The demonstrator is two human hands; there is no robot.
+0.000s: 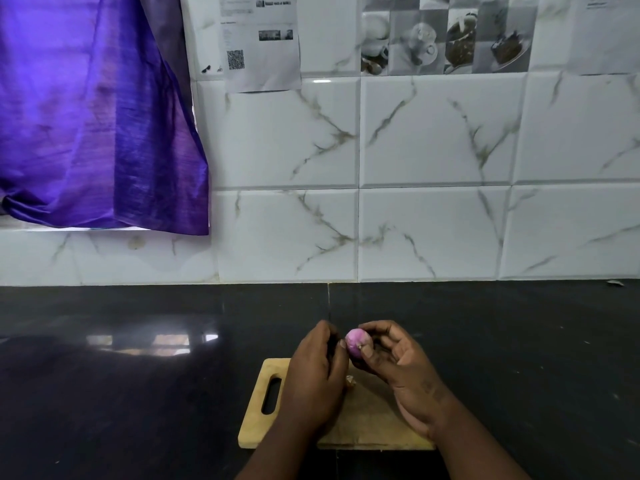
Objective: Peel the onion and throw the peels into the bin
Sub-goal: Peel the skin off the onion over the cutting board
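A small pink-purple onion [356, 342] is held above the far edge of a wooden cutting board [258, 420]. My right hand [394, 362] cups it from the right, fingers curled around it. My left hand [317, 372] is closed beside it on the left, thumb tip touching the onion's skin. A small pale scrap of peel [350, 381] lies on the board between my hands. No bin is in view.
The board lies on a dark glossy countertop [138, 393] that runs to a white marble-tiled wall [433, 202]. A purple curtain [97, 116] hangs at the upper left. A small scrap [614, 282] lies at the far right by the wall.
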